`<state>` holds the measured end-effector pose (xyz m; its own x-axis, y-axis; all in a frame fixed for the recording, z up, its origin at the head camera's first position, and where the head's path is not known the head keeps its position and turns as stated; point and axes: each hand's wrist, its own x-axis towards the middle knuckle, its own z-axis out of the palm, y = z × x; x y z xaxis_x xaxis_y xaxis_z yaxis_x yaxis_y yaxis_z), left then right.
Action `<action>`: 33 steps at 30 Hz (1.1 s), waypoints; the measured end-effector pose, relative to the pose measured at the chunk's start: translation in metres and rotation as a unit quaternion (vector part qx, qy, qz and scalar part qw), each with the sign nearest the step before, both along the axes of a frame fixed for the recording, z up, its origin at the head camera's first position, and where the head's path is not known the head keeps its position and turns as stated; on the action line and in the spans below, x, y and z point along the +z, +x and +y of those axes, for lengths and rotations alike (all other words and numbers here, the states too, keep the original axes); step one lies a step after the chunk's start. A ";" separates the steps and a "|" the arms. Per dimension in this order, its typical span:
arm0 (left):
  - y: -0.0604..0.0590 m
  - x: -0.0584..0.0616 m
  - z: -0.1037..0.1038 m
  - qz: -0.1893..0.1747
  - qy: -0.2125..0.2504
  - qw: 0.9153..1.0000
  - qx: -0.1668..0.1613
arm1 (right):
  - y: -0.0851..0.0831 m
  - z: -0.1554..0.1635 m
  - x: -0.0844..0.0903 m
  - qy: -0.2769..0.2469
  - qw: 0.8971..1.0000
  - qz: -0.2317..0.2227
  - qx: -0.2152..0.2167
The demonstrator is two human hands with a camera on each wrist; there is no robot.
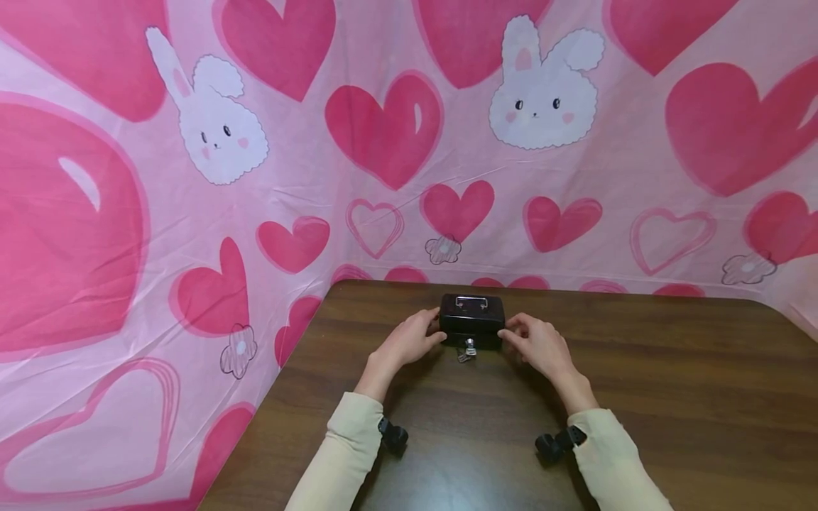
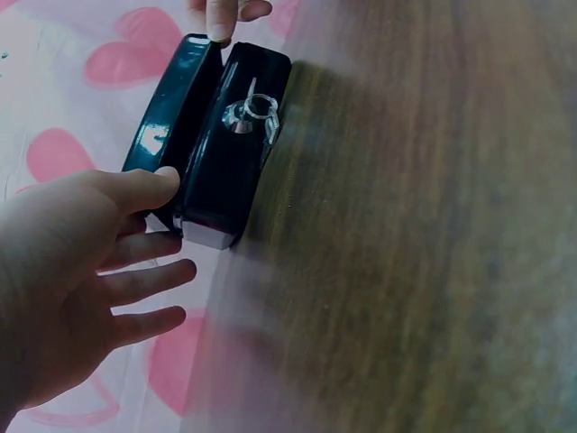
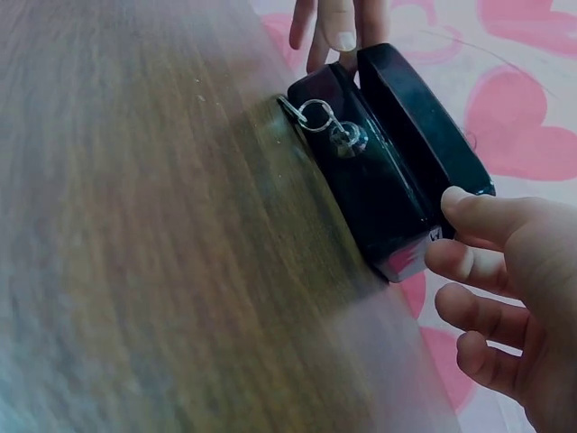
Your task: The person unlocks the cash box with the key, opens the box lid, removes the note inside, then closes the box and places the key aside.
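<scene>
1. A small black box [image 1: 471,321] is set near the far edge of the brown wooden table [image 1: 473,461], with its front turned toward the person.
2. The lid [image 2: 171,113] is tilted up slightly, and a dark gap is left between it and the base [image 2: 221,180].
3. The left front corner of the lid is pinched by the left hand [image 1: 407,341], its thumb laid on the lower edge and its other fingers spread loosely.
4. The right front corner is likewise pinched by the right hand [image 1: 542,348], whose remaining fingers are bent; the forefingers are partly hidden, so their exact contact cannot be told for certain.
5. A silver lock [image 3: 349,140] is fitted in the base's front, and from it a ring [image 2: 262,96] with a key [image 2: 272,128] is hung.
6. A metal handle [image 1: 471,298] is mounted on top of the lid.
7. Behind the table, a pink cloth [image 1: 287,156] printed with hearts and rabbits is hung.
8. Small cameras [image 1: 394,440] are strapped at both wrists, beside pale sleeves [image 1: 348,433].
</scene>
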<state>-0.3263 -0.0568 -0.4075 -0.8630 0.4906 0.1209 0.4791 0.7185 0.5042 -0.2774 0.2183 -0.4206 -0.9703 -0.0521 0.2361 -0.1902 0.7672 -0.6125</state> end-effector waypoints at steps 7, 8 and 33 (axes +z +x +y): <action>0.002 -0.001 -0.001 -0.003 0.006 1.000 0.004 | -0.001 -0.004 0.000 -0.001 1.000 0.013 -0.016; 0.002 0.000 -0.001 -0.002 0.007 1.000 0.004 | -0.002 -0.004 0.001 -0.001 1.000 0.014 -0.019; 0.004 0.011 0.004 -0.008 0.044 0.999 0.020 | -0.001 -0.005 0.009 -0.061 0.997 0.052 -0.022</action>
<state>-0.3227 -0.0533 -0.3966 -0.8840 0.4432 0.1488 0.4422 0.6892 0.5740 -0.2788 0.2133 -0.4114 -0.9407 0.0250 0.3384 -0.2259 0.6979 -0.6797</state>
